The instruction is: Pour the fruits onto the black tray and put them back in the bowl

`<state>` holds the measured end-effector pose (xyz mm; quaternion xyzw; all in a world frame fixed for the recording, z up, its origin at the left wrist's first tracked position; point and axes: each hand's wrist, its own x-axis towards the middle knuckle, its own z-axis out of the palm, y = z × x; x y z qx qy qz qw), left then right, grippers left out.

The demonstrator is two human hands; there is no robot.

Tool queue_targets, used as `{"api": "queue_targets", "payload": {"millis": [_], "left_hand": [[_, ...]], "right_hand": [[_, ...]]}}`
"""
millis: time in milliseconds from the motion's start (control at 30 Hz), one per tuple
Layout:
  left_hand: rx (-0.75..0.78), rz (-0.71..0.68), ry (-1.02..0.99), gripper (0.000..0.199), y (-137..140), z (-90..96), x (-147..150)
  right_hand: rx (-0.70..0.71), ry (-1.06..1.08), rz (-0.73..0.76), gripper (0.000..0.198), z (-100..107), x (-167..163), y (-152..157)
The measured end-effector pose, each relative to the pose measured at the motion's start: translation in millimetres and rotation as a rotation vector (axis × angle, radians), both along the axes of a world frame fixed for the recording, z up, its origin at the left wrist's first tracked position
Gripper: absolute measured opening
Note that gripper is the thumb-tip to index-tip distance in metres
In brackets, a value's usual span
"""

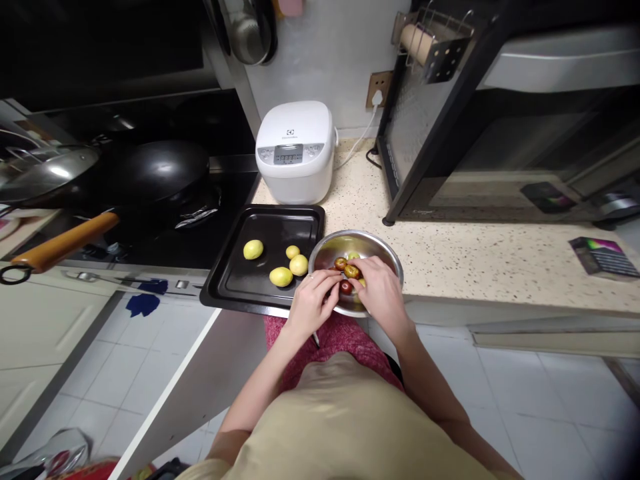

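Observation:
A round steel bowl [387, 253] stands at the front of the counter with several red-brown and green jujubes in it. My right hand [381, 288] reaches in from the right, its thumb and index finger closed around a brown-green jujube [353, 271]. From the left, my left hand [316, 299] bends over the bowl rim, fingertips pinched together close to the same fruit; what they hold, if anything, is hidden. A dark red jujube [345, 287] lies just below the fingertips. Left of the bowl, a black baking tray [235, 280] carries several yellow, lemon-like fruits [253, 250].
Behind the tray stands a white rice cooker [295, 153], plugged into a wall socket [379, 90]. A wok [155, 173] with a wooden handle sits on the stove at left. An oven [480, 147] and a small dark box [604, 259] are on the right.

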<state>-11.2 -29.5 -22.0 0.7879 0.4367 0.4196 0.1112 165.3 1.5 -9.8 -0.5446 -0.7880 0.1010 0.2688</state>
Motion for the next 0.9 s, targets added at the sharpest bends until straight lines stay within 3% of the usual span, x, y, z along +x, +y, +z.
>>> {"api": "queue_targets", "payload": {"millis": [467, 700, 900], "left_hand": [[-0.034, -0.031, 0.095, 0.022, -1, 4.1, 0], [-0.054, -0.04, 0.11, 0.023, -1, 3.8, 0], [-0.018, 0.064, 0.078, 0.041, 12, 9.0, -34]], "right_hand": [[0.011, 0.047, 0.062, 0.039, -7, 1, 3], [0.038, 0.092, 0.059, 0.029, -10, 1, 2], [0.095, 0.182, 0.028, 0.023, -11, 8, 0]]}}
